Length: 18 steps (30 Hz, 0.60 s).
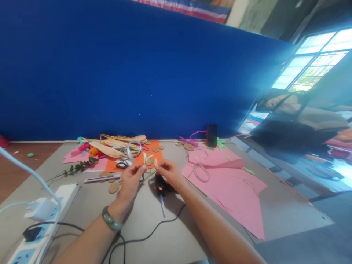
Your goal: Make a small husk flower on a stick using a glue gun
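Observation:
Above the middle of the table, my left hand [131,179], with a green bangle at its wrist, pinches a small cream flower [147,157] of a few slim petals. A thin green stem [150,176] slants down between my hands and seems to belong to the flower. Close by on the right, my right hand [169,174] is closed on a single cream petal [156,162], apart from the flower. Just under my right hand lies a black hot glue gun [161,185], partly hidden, with a clear glue stick [162,206] sticking out toward me.
Corn husk strips [110,148], a tape roll [134,150] and orange paper [158,156] lie behind my hands. A utility knife [101,178] and a power strip [66,194] are left, pink paper [233,187] right. The phone [212,135] leans on the blue partition [137,73]. A black cable [145,237] crosses in front.

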### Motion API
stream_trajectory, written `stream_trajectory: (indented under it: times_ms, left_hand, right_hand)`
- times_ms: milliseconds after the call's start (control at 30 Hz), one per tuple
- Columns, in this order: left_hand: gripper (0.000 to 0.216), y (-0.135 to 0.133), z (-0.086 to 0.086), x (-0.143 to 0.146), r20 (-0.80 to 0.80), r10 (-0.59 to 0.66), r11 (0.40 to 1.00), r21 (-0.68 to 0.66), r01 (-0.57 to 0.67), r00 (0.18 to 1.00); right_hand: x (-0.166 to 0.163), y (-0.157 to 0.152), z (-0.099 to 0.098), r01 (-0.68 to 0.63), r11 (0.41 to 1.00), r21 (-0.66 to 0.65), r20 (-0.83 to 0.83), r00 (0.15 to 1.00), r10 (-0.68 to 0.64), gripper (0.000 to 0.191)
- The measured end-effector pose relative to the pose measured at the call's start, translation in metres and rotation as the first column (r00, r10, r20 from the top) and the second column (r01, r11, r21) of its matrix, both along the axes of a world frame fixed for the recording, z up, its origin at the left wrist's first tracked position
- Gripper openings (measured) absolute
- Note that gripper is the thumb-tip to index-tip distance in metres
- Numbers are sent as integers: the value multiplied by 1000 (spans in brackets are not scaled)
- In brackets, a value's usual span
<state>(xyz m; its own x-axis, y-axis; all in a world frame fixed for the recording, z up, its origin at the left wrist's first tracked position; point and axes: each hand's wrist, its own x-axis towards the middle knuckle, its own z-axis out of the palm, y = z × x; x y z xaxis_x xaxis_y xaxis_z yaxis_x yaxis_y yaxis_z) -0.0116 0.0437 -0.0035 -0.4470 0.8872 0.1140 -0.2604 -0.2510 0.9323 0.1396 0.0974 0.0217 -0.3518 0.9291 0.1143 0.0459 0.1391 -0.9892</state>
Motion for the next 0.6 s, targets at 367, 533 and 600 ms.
stream_trajectory:
  times_ms: [367, 533, 600]
  left_hand:
    - [18, -6, 9, 10, -26, -14, 999, -44, 13, 1000]
    - [16, -7, 10, 11, -26, -20, 998, -59, 18, 999]
    - [16, -6, 9, 10, -32, -6, 998, -65, 4, 999]
  right_hand:
    - [-11, -16, 1, -118, 955, -271, -217, 974, 59, 22]
    - [-12, -17, -4, -89, 955, -282, -169, 985, 42, 27]
    - [-12, -17, -4, -51, 967, -250, -145, 989, 15, 26]
